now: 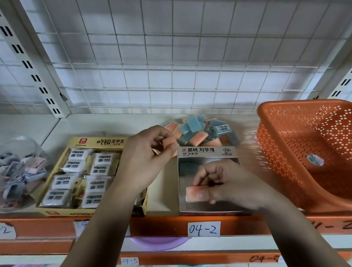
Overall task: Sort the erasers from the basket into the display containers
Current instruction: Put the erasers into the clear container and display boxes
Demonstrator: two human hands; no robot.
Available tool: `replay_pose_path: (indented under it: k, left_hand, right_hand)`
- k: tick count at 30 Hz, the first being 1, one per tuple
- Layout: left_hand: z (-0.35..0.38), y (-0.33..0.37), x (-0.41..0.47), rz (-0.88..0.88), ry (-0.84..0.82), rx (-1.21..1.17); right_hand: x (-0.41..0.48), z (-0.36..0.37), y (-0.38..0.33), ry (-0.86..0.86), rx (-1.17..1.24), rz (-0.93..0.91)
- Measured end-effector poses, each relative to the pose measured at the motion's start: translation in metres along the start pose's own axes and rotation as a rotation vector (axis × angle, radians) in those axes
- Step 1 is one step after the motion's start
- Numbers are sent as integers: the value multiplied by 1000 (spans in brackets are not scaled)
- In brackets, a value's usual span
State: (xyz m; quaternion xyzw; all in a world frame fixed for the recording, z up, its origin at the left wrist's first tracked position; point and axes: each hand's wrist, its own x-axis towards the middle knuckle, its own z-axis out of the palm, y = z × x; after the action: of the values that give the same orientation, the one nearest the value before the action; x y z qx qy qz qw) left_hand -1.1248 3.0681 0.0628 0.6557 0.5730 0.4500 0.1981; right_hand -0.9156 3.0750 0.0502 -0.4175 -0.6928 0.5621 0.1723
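Orange perforated plastic basket (319,151) sits at the right end of the shelf (161,201), tipped toward the person; its visible interior shows only a small sticker, so I judge the erasers are already out of it. A loose heap of pink and blue-grey wrapped block erasers (201,133) lies on the shelf behind the silver cardboard display box with Korean lettering (206,151), probably staged there so both hands can draw from it.

Left hand (144,157) is raised just in front of the heap, fingers (163,143) pinched on one pink block eraser (168,144); held ready, likely the next piece to go in.

Right hand (228,184) is down inside the silver box, fingers curled and pressing a second pink eraser (197,194) flat at the near left corner. Placement looks deliberate: starting a row from a corner. One blue-grey eraser appears to lie at the far side of the box, though glare blurs it.

To the left, a yellow cardboard tray of white wrapped 2B erasers (87,179) is mostly full. Farther left, a clear plastic tub of grey and pink items (7,176), too blurred to identify.

Judgement: sorting is in its middle stage; the heap is still large.
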Motion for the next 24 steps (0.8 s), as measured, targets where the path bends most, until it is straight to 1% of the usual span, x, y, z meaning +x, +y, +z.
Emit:
replay_pose_path:
  k: [2,5,14,18,24]
  left_hand:
    - [1,0,0,5,-5,8]
    - [1,-1,0,-3,-5,2]
    - [1,-6,0,-55,3,-98]
    - [1,-7,0,-80,22,-190]
    - [1,-9,0,-107,-3,-302]
  right_hand:
    - [1,3,2,-36,24,51]
    - [2,6,3,-37,3,74]
    - [2,8,3,43,-222,1]
    - [3,9,4,40,-252,-4]
    - [5,15,5,66,-325,-25]
